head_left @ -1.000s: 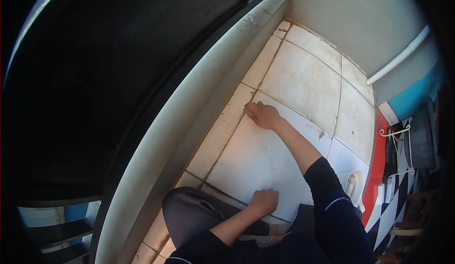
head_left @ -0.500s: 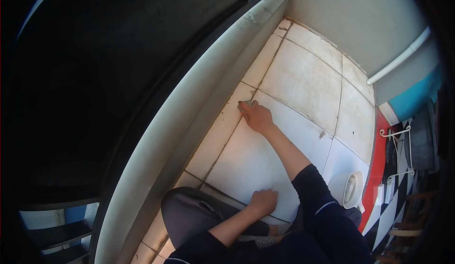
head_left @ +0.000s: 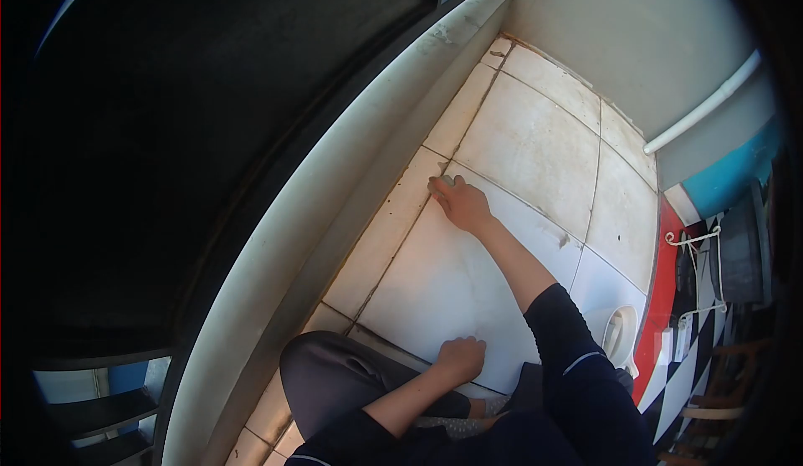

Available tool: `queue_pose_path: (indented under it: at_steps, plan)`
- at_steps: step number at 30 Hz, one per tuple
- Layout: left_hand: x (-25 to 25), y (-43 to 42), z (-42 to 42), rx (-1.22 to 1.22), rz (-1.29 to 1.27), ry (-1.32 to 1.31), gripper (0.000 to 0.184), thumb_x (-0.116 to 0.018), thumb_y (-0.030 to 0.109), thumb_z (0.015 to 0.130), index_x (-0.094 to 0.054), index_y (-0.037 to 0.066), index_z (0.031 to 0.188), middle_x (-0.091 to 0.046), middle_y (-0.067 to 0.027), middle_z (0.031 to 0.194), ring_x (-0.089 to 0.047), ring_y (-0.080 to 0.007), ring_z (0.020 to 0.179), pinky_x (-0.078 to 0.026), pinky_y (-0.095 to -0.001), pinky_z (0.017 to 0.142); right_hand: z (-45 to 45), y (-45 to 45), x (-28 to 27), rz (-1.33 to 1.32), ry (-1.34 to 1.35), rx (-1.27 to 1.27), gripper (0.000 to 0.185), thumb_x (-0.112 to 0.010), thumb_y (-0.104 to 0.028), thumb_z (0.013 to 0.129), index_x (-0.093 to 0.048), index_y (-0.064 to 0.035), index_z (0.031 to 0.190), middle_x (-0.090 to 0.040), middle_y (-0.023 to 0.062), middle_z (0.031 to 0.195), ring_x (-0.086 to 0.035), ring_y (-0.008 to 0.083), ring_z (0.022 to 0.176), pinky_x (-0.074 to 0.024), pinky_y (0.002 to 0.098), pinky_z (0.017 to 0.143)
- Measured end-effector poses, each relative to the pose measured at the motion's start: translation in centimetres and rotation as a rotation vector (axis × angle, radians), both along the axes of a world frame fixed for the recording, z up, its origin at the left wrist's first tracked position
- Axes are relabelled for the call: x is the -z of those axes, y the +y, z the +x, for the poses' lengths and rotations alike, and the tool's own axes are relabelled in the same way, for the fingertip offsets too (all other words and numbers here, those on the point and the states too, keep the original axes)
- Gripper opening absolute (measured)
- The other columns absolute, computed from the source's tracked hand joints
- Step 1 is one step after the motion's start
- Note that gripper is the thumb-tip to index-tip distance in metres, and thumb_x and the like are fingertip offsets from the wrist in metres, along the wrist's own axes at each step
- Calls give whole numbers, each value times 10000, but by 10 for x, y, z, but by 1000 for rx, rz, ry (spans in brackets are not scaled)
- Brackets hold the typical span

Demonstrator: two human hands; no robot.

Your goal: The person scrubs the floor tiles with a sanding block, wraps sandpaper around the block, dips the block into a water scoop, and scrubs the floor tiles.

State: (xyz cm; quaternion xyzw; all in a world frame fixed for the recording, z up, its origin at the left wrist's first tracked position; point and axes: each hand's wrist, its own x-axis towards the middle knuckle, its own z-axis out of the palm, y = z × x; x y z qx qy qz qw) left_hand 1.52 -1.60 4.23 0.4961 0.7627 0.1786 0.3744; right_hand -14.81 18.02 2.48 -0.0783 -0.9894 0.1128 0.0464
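Note:
My right hand (head_left: 462,203) reaches out over the white floor tiles (head_left: 422,269), down at the grout line near the low wall. Its fingers are closed around a small greyish piece (head_left: 448,181), perhaps a scrubbing pad, mostly covered by the fingers. Closer to my body, my left hand (head_left: 462,361) is curled into a fist at the tile's near side; whatever may be inside it is hidden. The tile between the hands is whiter than the stained tiles farther off.
A low wall (head_left: 351,156) runs along the left beside a dark panel (head_left: 209,131). At right stand a white container (head_left: 621,336), a white pipe (head_left: 703,112) and a white metal stand (head_left: 718,265). My folded leg (head_left: 335,382) is at the near edge.
My right hand has shifted slightly to the right along the tile, still gripping the greyish piece. The left fist is almost unmoved. The view has shifted slightly.

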Motion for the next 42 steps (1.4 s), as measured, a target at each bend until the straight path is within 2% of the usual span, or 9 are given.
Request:
queue_pose_path:
  at_steps: [5,7,9,15,19,25,33,38,42]
  plan:
    - [-1,-3,3,-21,20,-14,181,-448,155,810,-582,42,853,-595,-153,846,-602,-327,783,-483,-443,665,-6,11,-1,23,18,-30,232,-451,-316,883,-463,-255,1106,-514,163,848,-590,320,675,-480,413,544]
    - [2,-2,0,-16,-10,12,189,-449,176,822,-572,39,865,-594,-154,851,-602,-327,789,-485,-443,672,-29,18,-1,38,25,233,209,-453,-315,881,-459,-229,1071,-515,160,842,-592,319,687,-481,410,552]
    - [3,-5,-3,-8,-40,22,200,-450,197,834,-561,36,878,-592,-156,857,-602,-326,795,-486,-442,679,-39,13,0,27,24,278,195,-451,-301,881,-448,-207,1051,-524,166,852,-595,322,709,-482,417,565]
    - [1,-1,-3,-12,-19,1,202,-454,195,834,-562,29,873,-593,-157,845,-601,-331,788,-488,-437,676,1,-17,-7,29,-83,2,220,-462,-294,869,-429,-201,1066,-524,177,870,-598,314,696,-480,416,554]
    - [-1,-5,-1,3,-26,-5,205,-456,199,834,-563,30,874,-592,-155,841,-601,-325,779,-489,-434,670,13,-15,-3,20,-87,-16,224,-455,-304,875,-423,-207,1074,-520,171,863,-598,310,694,-480,410,544]
    - [9,-7,-2,-20,-30,23,198,-458,198,828,-561,34,867,-589,-155,832,-600,-326,770,-487,-438,666,-47,20,4,1,-87,369,214,-437,-306,887,-421,-207,1076,-528,166,884,-602,311,722,-487,401,572]
    - [4,-5,1,17,-18,-20,201,-451,201,833,-559,35,872,-588,-154,833,-600,-328,771,-487,-438,668,0,1,-8,5,-172,0,274,-452,-327,877,-405,-245,1134,-526,172,925,-602,314,726,-487,410,595]
    - [8,-6,-4,2,-35,39,206,-441,195,836,-561,29,862,-589,-159,838,-600,-331,764,-487,-441,664,-39,18,-3,-19,-98,289,248,-418,-327,900,-408,-215,1121,-528,185,931,-601,341,748,-491,424,623]
    - [8,-5,-1,1,-22,40,207,-437,193,837,-560,27,854,-588,-161,837,-600,-333,762,-487,-441,660,-25,7,-5,-5,-110,299,261,-421,-327,900,-409,-214,1135,-523,186,946,-601,343,752,-491,424,626]
